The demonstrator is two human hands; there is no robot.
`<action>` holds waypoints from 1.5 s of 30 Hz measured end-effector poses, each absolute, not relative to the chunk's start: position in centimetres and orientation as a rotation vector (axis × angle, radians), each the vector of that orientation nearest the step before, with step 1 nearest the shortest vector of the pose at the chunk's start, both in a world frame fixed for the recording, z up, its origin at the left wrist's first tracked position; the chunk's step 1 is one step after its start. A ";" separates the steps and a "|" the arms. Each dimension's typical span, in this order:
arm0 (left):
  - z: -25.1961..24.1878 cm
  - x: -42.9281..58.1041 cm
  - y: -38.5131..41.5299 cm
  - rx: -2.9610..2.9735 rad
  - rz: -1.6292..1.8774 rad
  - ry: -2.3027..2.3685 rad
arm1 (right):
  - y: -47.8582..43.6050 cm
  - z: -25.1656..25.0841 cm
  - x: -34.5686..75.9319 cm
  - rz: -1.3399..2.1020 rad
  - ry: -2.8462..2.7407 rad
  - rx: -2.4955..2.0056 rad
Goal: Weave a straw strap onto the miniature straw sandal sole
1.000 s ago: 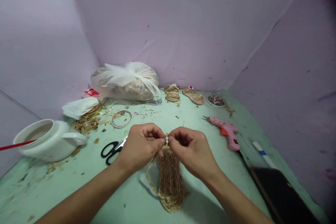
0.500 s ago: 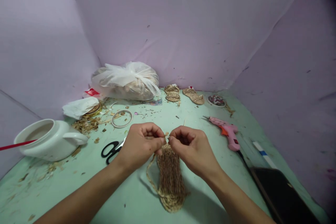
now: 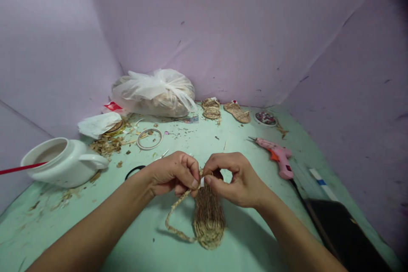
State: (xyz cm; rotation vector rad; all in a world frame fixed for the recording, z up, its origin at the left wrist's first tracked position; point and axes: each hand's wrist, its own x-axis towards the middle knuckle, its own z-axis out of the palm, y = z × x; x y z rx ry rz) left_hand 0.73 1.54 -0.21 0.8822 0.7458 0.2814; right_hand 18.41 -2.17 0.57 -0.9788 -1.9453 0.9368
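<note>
A small woven straw sandal sole (image 3: 208,221) lies on the green table (image 3: 248,238) in front of me, with a braided straw strand (image 3: 174,216) looping out to its left. My left hand (image 3: 172,174) and my right hand (image 3: 234,178) meet above the sole's far end. Both pinch the end of the straw braid between thumb and fingertips, with a bit of white at the pinch. Black scissors (image 3: 135,170) lie mostly hidden behind my left wrist.
A white pot (image 3: 62,163) with a red stick stands at the left. A tied plastic bag (image 3: 154,93), a ring (image 3: 149,139), straw scraps, finished small sandals (image 3: 236,111), a bead dish (image 3: 264,117), a pink glue gun (image 3: 276,155) and a dark tablet (image 3: 338,229) surround the work.
Both hands have come nearer to me and lower, still pinching the braid. The loose strand now loops wider to the left. The view has tilted slightly.
</note>
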 end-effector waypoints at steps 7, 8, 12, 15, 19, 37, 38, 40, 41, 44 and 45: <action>0.1 1.0 1.6 0.779 0.524 0.769 | -2.2 0.5 18.3 0.707 -1.892 -0.962; 0.1 1.0 1.7 0.764 0.544 0.759 | -2.2 0.5 18.4 0.708 -1.891 -0.956; 0.0 0.6 2.1 0.681 0.625 0.709 | -2.2 0.7 18.7 0.675 -1.821 -0.963; -0.3 0.3 2.4 0.678 0.645 0.673 | -2.2 1.2 19.2 0.684 -1.766 -0.955; -0.5 0.1 2.4 0.690 0.612 0.605 | -1.7 1.5 19.9 0.793 -1.751 -1.164; -0.9 0.5 2.0 0.655 0.561 0.486 | -1.9 -0.1 17.3 1.228 -1.445 -1.178; -0.9 0.5 2.0 0.662 0.571 0.494 | -2.0 -0.1 17.2 1.215 -1.441 -1.179; -0.8 0.6 2.0 0.677 0.602 0.514 | -2.1 0.1 17.0 1.150 -1.443 -1.197; -0.7 0.6 1.9 0.685 0.619 0.521 | -2.1 0.1 17.0 1.111 -1.443 -1.214; -0.6 0.6 1.9 0.707 0.642 0.527 | -2.0 0.1 17.1 1.031 -1.390 -1.265; -0.6 0.7 1.8 0.711 0.639 0.527 | -1.9 0.0 17.1 1.027 -1.369 -1.272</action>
